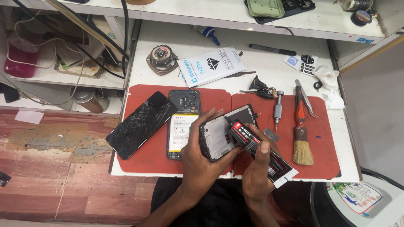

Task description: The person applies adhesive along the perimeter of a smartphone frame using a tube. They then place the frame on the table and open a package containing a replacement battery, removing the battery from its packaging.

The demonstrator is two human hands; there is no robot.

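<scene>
- Head view, hands: the left hand (202, 145) curls its fingers around the edges of a phone frame (219, 136), tilting its pale inner face upward — a hold that leaves the rim bare. The right hand (257, 168) is closed around a black glue tube (256, 149), thumb pressed on its body, nozzle resting at the frame's upper edge, so the tip can follow the border.
- Head view, mat: both hands work above a red work mat (143, 162) at the near edge of a white workbench (269, 65). Just left lies an opened phone body (182, 126) with its battery showing, and further left a cracked screen (139, 124) lying face up, apart from the rest.
- Head view, tools: to the right, within reach, lie a screwdriver (277, 110), a brush (301, 141) and tweezers (306, 98). Behind the mat sit a white screen-protector packet (211, 66) and a small round speaker (162, 59).
</scene>
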